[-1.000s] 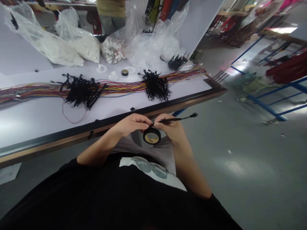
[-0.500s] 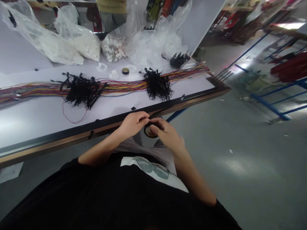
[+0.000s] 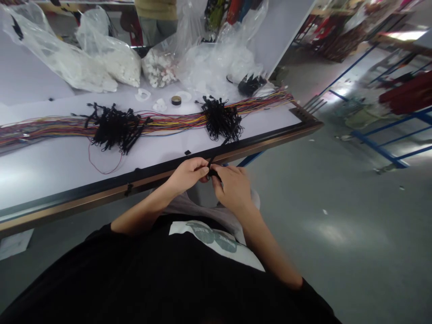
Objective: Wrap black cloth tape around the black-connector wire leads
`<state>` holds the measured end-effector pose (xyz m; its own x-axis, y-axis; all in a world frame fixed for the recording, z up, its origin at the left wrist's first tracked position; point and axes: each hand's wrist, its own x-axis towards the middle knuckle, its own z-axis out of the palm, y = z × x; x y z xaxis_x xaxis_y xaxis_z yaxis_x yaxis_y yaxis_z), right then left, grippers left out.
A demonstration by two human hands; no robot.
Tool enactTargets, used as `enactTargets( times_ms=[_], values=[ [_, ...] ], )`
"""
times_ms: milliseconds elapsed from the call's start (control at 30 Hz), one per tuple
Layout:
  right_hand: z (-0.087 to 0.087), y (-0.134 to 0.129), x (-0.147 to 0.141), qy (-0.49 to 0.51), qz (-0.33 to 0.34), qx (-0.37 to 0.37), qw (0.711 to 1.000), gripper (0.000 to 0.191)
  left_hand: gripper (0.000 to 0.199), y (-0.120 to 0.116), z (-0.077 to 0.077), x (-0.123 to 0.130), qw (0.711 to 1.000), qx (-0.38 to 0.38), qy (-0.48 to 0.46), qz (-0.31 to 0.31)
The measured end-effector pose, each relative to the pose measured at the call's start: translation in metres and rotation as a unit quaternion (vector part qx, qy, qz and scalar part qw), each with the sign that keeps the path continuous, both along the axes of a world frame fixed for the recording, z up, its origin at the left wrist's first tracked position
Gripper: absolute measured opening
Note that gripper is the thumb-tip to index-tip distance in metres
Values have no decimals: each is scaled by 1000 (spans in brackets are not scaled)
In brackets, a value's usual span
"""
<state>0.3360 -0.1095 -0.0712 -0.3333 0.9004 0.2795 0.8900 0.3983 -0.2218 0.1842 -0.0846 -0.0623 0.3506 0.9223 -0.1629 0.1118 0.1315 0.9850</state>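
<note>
In front of the table edge, my left hand [image 3: 189,175] pinches a thin black strip [image 3: 216,153] that slants up and away over the edge. Whether it is a cable or a length of tape, I cannot tell. My right hand [image 3: 234,186] is closed on a roll of black tape [image 3: 215,174], largely hidden by the fingers. Both sets of fingertips nearly meet. Beyond them, a bunch of black looped cable ends [image 3: 221,119] lies on the table, and a second black bunch [image 3: 116,128] lies farther left.
Long coloured wires [image 3: 175,122] run across the white table [image 3: 162,150], which has a dark raised edge. Clear bags of white parts [image 3: 160,69] stand at the back, near another tape roll [image 3: 176,100]. Blue-framed racks [image 3: 381,148] stand on the right, and a person [image 3: 157,18] is behind the table.
My right hand has turned over the tape roll, whose open ring faced me before and is now mostly covered. The black strip has swung to a steeper slant. My left hand has barely moved.
</note>
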Motion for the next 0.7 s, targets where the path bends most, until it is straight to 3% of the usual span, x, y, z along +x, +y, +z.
enactTargets(
  times_ms=[133,433,567,700],
  values=[
    [-4,1,4,15,10,-10,1000,36,15,1,-9,-1,999,39,25,5],
    [-3,-3,0,2,0,-10,1000,36,6,4,-18,-2,979,142,147,19],
    [-4,-1,-3,-41,-30,-17,999,39,7,3,-17,0,972,148,182,16],
    [-5,3,-3,-54,-26,-31,998,37,12,4,-19,3,991,80,104,2]
  ],
)
